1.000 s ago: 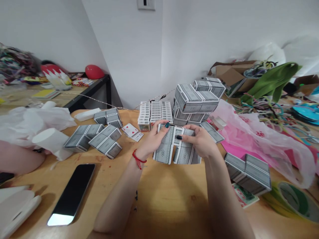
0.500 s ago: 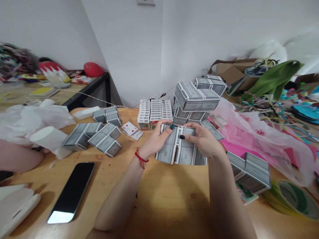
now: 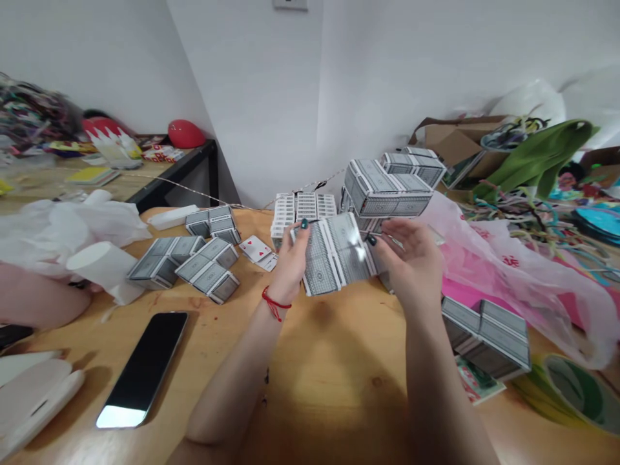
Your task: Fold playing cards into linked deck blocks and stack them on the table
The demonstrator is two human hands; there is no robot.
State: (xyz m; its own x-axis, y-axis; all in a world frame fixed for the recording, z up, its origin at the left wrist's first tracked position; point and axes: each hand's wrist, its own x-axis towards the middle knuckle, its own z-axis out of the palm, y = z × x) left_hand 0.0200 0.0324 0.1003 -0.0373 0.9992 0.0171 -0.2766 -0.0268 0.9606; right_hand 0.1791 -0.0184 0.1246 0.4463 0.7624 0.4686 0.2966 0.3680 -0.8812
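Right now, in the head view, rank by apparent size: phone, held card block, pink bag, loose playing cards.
1. Pink bag
2. Phone and held card block: too alike to rank
3. Loose playing cards

Prob craft rm: nozzle btls, tape

Our left forearm slants inward up to its wrist, and our right forearm rises more steeply. Our left hand is curled in a grip, its dark-nailed thumb uppermost. Just across from it, our right hand is loosely spread, palm facing leftward, fingers gently bent above the thumb.
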